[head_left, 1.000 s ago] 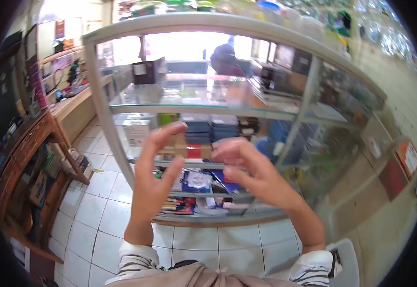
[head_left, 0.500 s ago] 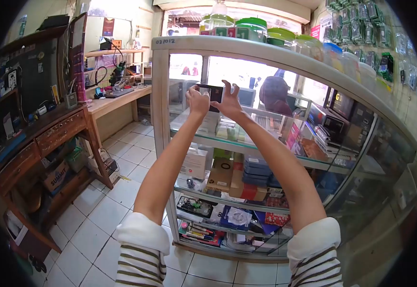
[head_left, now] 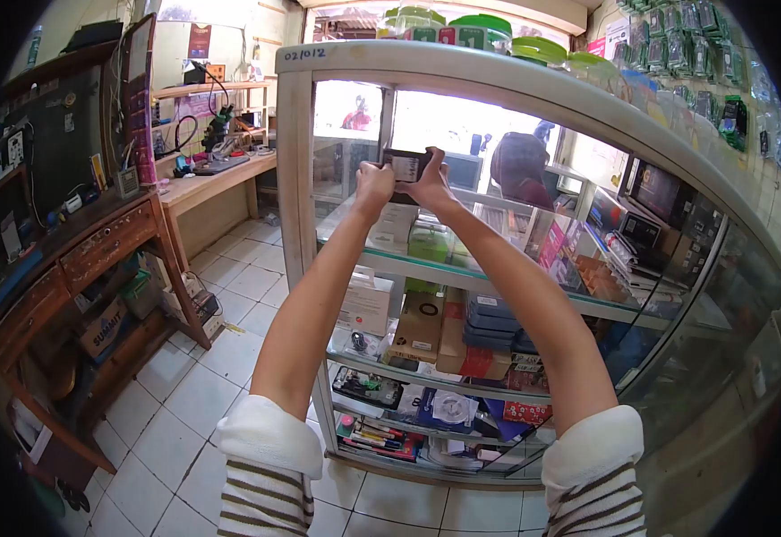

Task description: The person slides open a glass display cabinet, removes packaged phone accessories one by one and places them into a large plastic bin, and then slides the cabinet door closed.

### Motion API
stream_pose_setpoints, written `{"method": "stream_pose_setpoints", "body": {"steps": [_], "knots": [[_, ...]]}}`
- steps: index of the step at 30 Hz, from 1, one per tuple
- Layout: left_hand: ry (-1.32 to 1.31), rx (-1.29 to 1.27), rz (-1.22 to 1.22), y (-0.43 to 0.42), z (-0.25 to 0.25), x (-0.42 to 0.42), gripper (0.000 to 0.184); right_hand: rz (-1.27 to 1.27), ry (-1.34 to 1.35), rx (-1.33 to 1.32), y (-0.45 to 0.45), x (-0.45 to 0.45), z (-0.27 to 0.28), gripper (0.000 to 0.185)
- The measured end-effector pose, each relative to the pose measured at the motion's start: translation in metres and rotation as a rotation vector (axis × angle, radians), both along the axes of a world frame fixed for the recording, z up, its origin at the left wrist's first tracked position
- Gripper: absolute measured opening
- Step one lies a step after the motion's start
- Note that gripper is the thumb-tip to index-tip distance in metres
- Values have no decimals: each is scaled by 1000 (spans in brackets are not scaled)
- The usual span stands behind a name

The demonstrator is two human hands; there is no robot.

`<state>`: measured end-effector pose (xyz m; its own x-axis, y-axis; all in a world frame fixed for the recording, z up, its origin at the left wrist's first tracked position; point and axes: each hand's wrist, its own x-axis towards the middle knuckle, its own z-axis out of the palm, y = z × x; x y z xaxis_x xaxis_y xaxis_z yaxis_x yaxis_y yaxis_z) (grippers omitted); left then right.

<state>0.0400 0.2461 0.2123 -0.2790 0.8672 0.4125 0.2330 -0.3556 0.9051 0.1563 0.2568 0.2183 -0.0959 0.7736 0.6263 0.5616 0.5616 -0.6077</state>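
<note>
A small dark, flat, rectangular item with a pale label (head_left: 405,167) is held up between my hands in the upper shelf space of the glass display cabinet (head_left: 295,179). My left hand (head_left: 373,188) is closed on its left edge. Around its right side and lower edge, the fingers and thumb of my right hand (head_left: 432,185) grip it. Both arms reach forward over the glass shelf (head_left: 480,270). Below my hands lies a green box (head_left: 428,242) on that shelf. The item's exact kind cannot be made out.
Lower shelves hold brown boxes (head_left: 415,327), stacked blue cases (head_left: 495,322) and several pens (head_left: 377,436). Green-lidded jars (head_left: 482,31) stand on top. A person (head_left: 520,170) is beyond the cabinet. A wooden desk (head_left: 104,251) and workbench (head_left: 220,174) are at left; packaged accessories (head_left: 677,45) hang right.
My right hand, with fingers spread beside the item before, has closed on its right side. The item now shows its label more fully. The view has shifted slightly, and the cabinet looks nearer.
</note>
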Motion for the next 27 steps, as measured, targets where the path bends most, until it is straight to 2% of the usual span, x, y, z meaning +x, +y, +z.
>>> {"method": "stream_pose_setpoints", "body": {"steps": [2, 3, 7, 11, 13, 14, 16, 17, 18, 19, 20, 22, 24, 25, 26, 27], "knots": [[-53, 39, 79, -18, 1, 10, 50, -105, -9, -8, -16, 1, 1, 100], [26, 99, 90, -20, 0, 12, 51, -209, -13, -13, -27, 3, 2, 102], [187, 187, 83, -42, 0, 27, 52, -246, 20, -78, -64, 21, 3, 102], [35, 151, -48, -64, -2, 45, 50, -330, 21, 61, -89, 47, -3, 96], [-129, 172, -185, -67, -7, 54, 44, -290, -10, -8, -130, 62, 13, 97], [-131, 171, -198, -72, -8, 57, 44, -276, 5, 18, -151, 69, 18, 93], [-47, 330, -104, -89, -11, 62, 38, -235, -13, 85, -180, 91, 17, 91], [-48, 329, -122, -99, -13, 66, 38, -180, -35, 155, -195, 103, 16, 90], [-34, 413, -19, -113, -15, 69, 36, -200, -33, 155, -213, 115, 16, 90], [-21, 497, 83, -128, -16, 73, 35, -86, 27, 147, -235, 126, 16, 89], [-67, 525, 9, -145, -18, 77, 38, 26, 86, 138, -256, 139, 16, 87], [-117, 549, -94, -180, -21, 88, 41, 39, 82, 110, -303, 167, 15, 86], [-241, 576, -328, -208, -26, 105, 50, 25, 87, 110, -349, 188, 12, 87], [-285, 577, -417, -220, -30, 114, 53, 132, 205, 97, -371, 197, 9, 90], [-452, 419, -638, -232, -39, 123, 59, 234, 323, 86, -390, 208, 4, 93], [-617, 234, -852, -244, -50, 135, 65, 189, 327, 78, -409, 221, -3, 93]]}}
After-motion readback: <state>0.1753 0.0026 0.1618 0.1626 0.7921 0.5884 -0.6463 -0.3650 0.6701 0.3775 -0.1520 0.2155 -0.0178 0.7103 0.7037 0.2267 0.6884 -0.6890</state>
